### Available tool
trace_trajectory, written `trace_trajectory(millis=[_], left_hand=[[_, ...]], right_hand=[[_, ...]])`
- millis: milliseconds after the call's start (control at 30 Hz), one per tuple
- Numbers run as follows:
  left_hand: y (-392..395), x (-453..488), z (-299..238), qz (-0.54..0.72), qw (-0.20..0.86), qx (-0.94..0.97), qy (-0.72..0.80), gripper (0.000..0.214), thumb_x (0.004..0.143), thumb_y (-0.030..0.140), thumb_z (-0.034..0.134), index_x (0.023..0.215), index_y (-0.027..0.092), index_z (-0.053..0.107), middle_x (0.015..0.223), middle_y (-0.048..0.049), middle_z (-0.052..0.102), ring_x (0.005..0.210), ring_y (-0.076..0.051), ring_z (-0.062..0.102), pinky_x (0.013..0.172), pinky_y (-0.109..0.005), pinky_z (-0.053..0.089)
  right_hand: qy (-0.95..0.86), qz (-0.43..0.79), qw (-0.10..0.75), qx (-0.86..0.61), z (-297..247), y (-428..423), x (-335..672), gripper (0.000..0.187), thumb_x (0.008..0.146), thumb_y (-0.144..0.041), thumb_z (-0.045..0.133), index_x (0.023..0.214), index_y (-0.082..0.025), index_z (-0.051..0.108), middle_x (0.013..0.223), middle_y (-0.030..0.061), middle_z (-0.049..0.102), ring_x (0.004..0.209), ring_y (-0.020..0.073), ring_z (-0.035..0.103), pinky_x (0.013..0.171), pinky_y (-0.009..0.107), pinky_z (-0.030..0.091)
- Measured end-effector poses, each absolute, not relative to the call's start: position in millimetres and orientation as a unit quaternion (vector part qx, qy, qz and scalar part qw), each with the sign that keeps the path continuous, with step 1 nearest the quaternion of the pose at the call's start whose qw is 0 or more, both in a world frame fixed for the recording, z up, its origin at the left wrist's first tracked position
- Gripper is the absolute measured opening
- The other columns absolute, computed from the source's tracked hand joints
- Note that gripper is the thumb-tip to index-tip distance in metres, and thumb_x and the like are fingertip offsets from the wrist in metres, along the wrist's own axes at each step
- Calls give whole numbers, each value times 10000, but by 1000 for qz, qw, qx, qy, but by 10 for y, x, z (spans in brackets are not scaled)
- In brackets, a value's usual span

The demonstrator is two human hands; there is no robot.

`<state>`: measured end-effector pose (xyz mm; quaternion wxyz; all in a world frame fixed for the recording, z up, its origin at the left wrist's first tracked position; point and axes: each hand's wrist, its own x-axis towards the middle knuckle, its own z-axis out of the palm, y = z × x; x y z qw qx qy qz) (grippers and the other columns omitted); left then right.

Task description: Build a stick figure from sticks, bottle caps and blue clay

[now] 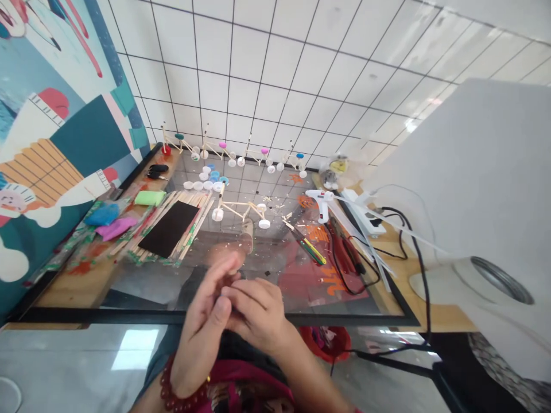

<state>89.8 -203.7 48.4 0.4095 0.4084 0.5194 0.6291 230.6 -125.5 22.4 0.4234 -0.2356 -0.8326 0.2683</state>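
The left hand [202,338] and right hand [256,312] were closed together at lower centre, pinching something hidden that a slip could drop onto the glass sheet [142,287].

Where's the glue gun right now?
In the head view, the white hot glue gun lies near the right edge of the glass sheet, beside a white power strip.
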Motion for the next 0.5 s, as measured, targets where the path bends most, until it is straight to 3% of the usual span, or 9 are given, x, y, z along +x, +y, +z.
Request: trace_trajectory(millis=[100, 200, 267, 400, 500], left_hand=[[-1963, 997, 504, 617, 555, 292, 475, 465, 951, 619, 771, 1303, 318, 811, 1438, -115, 787, 1328, -349, 759, 1073, -472, 687], [-1881, 976, 532, 647, 582, 212, 444, 297, 893, 478, 850, 1151, 331, 850, 1380, -67, 820, 1318, -320, 770, 1125, -484, 661], [-1863, 1046, 536, 664, 581, 199, 426, 275, 855, 410, 872, 1118, 333, 855, 1367, -53, 826, 1346, -305, 756, 1177, -469, 627], [-1960, 1373, 481, 612, 641, 226, 404, 359, 841, 360, 867, 1198, 326, 853, 1350, -70, 827, 1388, -324, 729, 1214, -467, 595], [-2070, 1558, 355, 558, 663, 292, 405, 292, 931, 433, 765, 1198, 363, 857, 1194, -66, 855, 1328, -334, 761, 1112, -473, 663]], right_hand=[[-846, 244, 412, -234, 208, -1309, 2368, 448, 966, -654, 773, 1300, -358, 812, 1039, 89, 802, 896, 263, 767, 822, 395, 647], [-831, 217, 454, -237, 222, -1366, 2501, 756, 923, -764, 750, 1563, -375, 649, 1246, 132, 758, 1050, 341, 764, 926, 510, 658], [-802, 186, 503, -262, 234, -1424, 2580, 817, 979, -798, 625, 1674, -382, 519, 1349, 156, 708, 1159, 383, 741, 991, 572, 647], [-739, 152, 585, -297, 172, -1560, 2673, 780, 988, -863, 468, 1624, -421, 564, 1330, 151, 698, 1165, 398, 719, 1025, 602, 629], [-748, 235, 532, -320, 13, -1675, 2645, 725, 917, -881, 540, 1488, -452, 665, 1322, 122, 718, 1204, 428, 706, 1087, 670, 581]])
